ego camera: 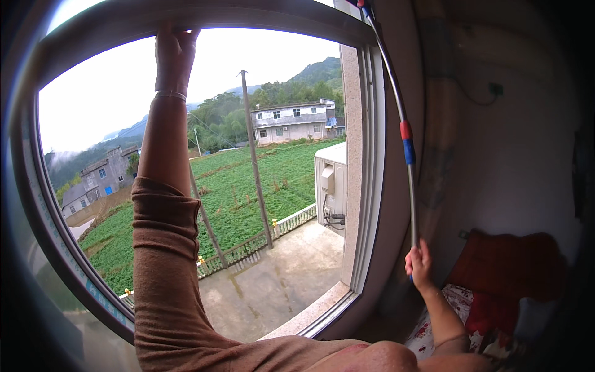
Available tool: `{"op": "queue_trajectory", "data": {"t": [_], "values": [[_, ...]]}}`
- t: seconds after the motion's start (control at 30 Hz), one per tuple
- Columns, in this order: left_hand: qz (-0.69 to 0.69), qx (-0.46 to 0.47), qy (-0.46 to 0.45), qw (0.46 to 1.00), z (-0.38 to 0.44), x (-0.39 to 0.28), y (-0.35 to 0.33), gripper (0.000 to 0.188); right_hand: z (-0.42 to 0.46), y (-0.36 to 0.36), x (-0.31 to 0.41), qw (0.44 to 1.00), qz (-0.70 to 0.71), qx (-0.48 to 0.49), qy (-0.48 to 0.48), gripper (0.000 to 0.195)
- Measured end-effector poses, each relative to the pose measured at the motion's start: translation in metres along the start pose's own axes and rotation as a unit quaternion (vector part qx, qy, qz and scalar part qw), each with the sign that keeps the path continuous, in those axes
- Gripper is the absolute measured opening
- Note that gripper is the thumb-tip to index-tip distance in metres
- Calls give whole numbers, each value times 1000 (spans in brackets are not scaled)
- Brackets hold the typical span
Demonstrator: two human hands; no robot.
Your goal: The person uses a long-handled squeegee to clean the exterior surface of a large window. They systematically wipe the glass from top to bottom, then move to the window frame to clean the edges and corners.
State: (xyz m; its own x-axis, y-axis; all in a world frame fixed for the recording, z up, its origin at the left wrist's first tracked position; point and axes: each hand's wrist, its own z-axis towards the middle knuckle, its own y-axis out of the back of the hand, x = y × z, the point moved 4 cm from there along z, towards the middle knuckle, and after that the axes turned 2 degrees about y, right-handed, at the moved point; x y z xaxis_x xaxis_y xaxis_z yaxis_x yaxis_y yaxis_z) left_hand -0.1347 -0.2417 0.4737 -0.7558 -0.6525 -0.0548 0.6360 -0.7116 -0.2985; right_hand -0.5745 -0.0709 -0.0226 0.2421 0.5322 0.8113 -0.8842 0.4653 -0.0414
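My left hand (175,58) reaches up to the horizontal bar of the window frame (209,16); its fingertips are hidden behind or against the bar. A thin bracelet circles that wrist. At the right, my right hand (419,266) grips the lower end of a telescopic metal pole (394,88) with a red and blue joint. The pole runs up beside the window's right side. Another red and blue fitting shows at its top, and whatever lies beyond that is cut off by the picture's edge.
An open window gives onto a paved terrace (279,279), a balustrade (297,221) and an air conditioner's outdoor unit (331,186). A sliding track (367,195) edges the opening. Inside, at the lower right, are a bed's headboard (506,260) and floral bedding (453,302).
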Motion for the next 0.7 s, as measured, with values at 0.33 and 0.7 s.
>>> {"op": "queue_trajectory", "data": {"t": [0.33, 0.7], "values": [[260, 82, -117, 955, 19, -6, 23, 27, 204, -38, 204, 992, 110, 28, 50, 33], [-46, -20, 24, 998, 15, 3, 14, 25, 82, -34, 112, 996, -2, 37, 80, 39]]}}
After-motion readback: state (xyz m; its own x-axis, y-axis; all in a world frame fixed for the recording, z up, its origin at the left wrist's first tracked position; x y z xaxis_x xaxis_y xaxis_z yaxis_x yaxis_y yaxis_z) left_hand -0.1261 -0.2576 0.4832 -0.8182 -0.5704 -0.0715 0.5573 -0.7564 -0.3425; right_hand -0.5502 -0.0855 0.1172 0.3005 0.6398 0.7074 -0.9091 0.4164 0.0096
